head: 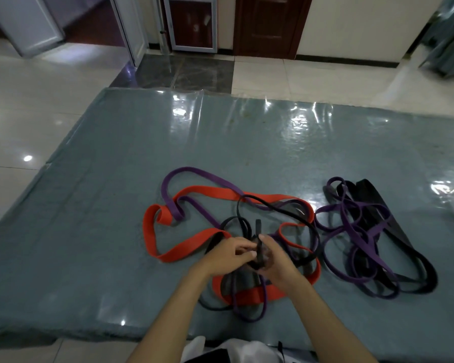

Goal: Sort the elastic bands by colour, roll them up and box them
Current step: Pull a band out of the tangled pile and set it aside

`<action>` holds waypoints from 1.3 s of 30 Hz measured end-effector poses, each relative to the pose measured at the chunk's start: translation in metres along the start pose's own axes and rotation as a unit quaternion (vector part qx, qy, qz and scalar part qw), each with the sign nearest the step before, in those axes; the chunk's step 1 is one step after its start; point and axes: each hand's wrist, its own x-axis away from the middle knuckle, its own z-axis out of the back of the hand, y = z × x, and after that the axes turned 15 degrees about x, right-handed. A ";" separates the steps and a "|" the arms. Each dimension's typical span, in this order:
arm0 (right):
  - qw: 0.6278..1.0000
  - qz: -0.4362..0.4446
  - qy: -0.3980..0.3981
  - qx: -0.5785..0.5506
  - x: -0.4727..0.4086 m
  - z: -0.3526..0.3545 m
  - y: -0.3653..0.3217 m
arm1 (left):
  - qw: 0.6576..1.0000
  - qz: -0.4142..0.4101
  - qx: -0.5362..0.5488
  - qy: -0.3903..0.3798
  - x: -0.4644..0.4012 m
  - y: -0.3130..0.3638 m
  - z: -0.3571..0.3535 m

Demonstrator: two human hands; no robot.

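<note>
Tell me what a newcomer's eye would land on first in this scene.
The bright red band looping across the middle of the grey mat, tangled with a purple band and black ones, stands out most. Just in front of it, the left hand and right hand grip a black band between them. To the right lies a separate heap of purple and black bands.

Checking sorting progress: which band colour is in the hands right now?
The black band, a partly rolled strip gripped by both the left hand and right hand; red and purple bands lie untouched.
</note>
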 end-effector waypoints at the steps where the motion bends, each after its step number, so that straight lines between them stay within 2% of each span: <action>1: 0.999 0.021 0.034 -0.015 -0.001 0.000 -0.005 | 1.000 -0.011 -0.009 0.005 0.000 0.000 0.005; 4: 0.994 0.046 0.100 -0.027 -0.003 0.002 -0.017 | 0.997 -0.018 0.039 0.065 0.003 -0.004 0.020; 6: 0.992 0.049 0.112 -0.022 -0.003 0.006 -0.022 | 0.987 -0.022 0.044 0.154 0.004 -0.010 0.029; 8: 0.988 0.050 0.132 0.056 -0.001 0.009 -0.026 | 0.967 -0.017 -0.009 0.254 0.002 -0.019 0.038; 9: 0.985 0.052 0.142 0.088 0.000 0.010 -0.027 | 0.959 0.000 -0.049 0.278 0.000 -0.024 0.043; 10: 0.982 0.052 0.150 0.102 0.001 0.010 -0.028 | 0.959 0.030 -0.084 0.269 0.000 -0.030 0.049; 13: 0.981 0.048 0.151 0.114 0.000 0.010 -0.025 | 0.964 0.132 -0.169 0.157 0.002 -0.047 0.056; 14: 0.981 0.042 0.149 0.119 -0.001 0.010 -0.023 | 0.959 0.142 -0.200 0.142 0.004 -0.053 0.056; 16: 0.982 0.031 0.147 0.112 -0.002 0.012 -0.021 | 0.948 0.132 -0.234 0.169 0.008 -0.062 0.058; 19: 0.986 0.026 0.133 0.101 -0.001 0.017 -0.019 | 0.960 0.100 -0.162 0.205 0.016 -0.064 0.066; 22: 0.985 0.037 0.122 0.114 0.000 0.021 -0.017 | 0.977 0.106 -0.112 0.147 0.029 -0.067 0.078; 25: 0.980 0.043 0.133 0.143 -0.004 0.020 -0.016 | 0.984 0.159 -0.042 0.075 0.046 -0.069 0.098; 27: 0.972 0.050 0.150 0.176 -0.006 0.018 -0.017 | 0.980 0.189 -0.032 0.052 0.054 -0.072 0.109; 32: 0.929 0.102 0.176 0.310 -0.010 0.016 -0.016 | 0.935 0.271 -0.228 0.012 0.057 -0.071 0.112; 34: 0.906 0.112 0.171 0.371 -0.012 0.017 -0.014 | 0.935 0.233 -0.254 0.082 0.049 -0.070 0.099; 37: 0.879 0.086 0.158 0.442 -0.011 0.019 -0.007 | 0.953 0.161 -0.129 0.222 0.033 -0.063 0.072; 39: 0.865 0.070 0.145 0.475 -0.009 0.018 -0.001 | 0.955 0.152 -0.099 0.236 0.024 -0.062 0.062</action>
